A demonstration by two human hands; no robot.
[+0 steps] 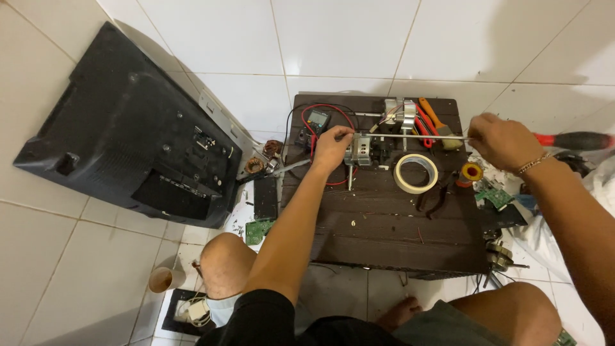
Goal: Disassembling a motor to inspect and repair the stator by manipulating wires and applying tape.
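My left hand (331, 147) grips a small grey electric motor (359, 152) on a low dark wooden table (384, 224). A long thin metal rod (416, 136) runs from the motor to the right. My right hand (501, 140) pinches the rod's far end. A second motor (398, 111) lies just behind the rod. A roll of beige tape (416, 173) sits in front of it. A multimeter (316, 120) with red and black leads rests at the table's back left corner.
A black flat-screen television (128, 128) lies face down on the white tiled floor at left. Screwdrivers (430, 115), pliers (439, 195), a solder spool (471, 172), green circuit boards (258, 229) and copper coils (254, 166) surround the table. A red-handled tool (573, 139) lies at right. A cup (164, 279) stands by my left knee.
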